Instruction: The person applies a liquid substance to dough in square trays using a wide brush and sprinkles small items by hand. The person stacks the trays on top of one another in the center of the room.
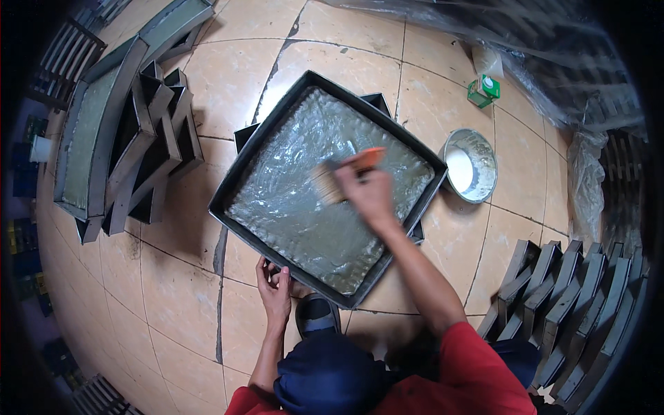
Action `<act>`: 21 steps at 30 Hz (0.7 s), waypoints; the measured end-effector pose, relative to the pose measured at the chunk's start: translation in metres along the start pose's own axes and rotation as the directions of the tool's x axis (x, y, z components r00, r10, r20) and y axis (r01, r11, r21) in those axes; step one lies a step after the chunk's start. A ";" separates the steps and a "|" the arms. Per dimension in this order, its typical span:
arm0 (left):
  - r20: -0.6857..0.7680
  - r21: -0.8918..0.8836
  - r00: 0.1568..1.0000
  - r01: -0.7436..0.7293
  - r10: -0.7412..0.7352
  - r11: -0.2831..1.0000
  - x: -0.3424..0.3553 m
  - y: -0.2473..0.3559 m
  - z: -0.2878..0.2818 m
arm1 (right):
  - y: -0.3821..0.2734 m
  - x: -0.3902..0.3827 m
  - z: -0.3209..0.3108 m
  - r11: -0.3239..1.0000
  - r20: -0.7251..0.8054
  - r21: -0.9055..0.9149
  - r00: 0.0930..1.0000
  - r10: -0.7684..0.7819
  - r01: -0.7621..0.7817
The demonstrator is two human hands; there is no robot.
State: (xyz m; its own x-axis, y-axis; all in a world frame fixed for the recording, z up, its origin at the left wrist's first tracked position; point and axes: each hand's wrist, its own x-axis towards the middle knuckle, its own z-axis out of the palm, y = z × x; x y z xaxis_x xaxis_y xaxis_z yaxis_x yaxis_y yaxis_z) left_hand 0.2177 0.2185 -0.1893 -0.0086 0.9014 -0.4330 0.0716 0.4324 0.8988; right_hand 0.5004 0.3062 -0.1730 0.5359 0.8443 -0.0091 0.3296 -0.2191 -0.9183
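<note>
Right hand (370,194) is closed around the orange handle of a brush (346,173), bristles down on the greased floor of the big square baking tray (235,181). Brush long axis runs roughly lower-left to upper-right in the head view: bristle end points toward the person's left, handle tip sticks out up-right past the knuckles. The brush is motion-blurred, so exact bristle contact is hard to pin down, but it sits about mid-tray, slightly toward the far-right side. The tray is rotated like a diamond, one corner pointing at the person, and rests on other dark trays whose corners show underneath. Left hand (275,290) is at that near corner, fingers curled on the rim, pinching it; it holds nothing else. So the right hand is the one over the tray floor and the left only anchors the edge. Most of the smeared area lies left and near of the bristles. A round metal bowl (477,149) with white grease sits on the tiled floor (180,297) just beside the tray's right edge, on the right hand's side and well apart from the left hand.
</note>
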 end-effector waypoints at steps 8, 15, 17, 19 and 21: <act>-0.007 0.013 0.999 -0.043 0.043 0.999 -0.005 -0.021 0.009 | -0.001 -0.069 -0.030 0.962 0.344 0.077 0.898 -0.274 0.263; 0.009 0.039 1.000 -0.010 0.009 0.999 -0.011 -0.008 0.027 | 0.013 0.101 -0.044 0.908 0.070 -0.299 0.955 -0.287 0.295; -0.021 0.097 0.996 -0.085 0.087 0.992 -0.011 -0.006 0.019 | 0.008 0.116 -0.059 0.944 -0.017 -0.187 0.960 -0.279 0.271; -0.042 0.108 0.996 -0.075 0.080 0.991 -0.014 0.001 0.009 | -0.012 0.093 -0.062 0.962 0.126 -0.193 0.977 -0.170 0.192; -0.041 0.130 0.994 -0.092 0.098 0.987 -0.012 0.002 0.005 | -0.008 0.059 -0.048 0.958 0.200 0.007 0.938 -0.282 0.287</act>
State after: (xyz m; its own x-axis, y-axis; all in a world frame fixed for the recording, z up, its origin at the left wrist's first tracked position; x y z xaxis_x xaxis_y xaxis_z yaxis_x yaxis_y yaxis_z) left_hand 0.2228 0.2084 -0.1828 -0.0424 0.9395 -0.3400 0.2009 0.3413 0.9182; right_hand 0.5670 0.3341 -0.1475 0.2542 0.9518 0.1716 0.4642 0.0356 -0.8850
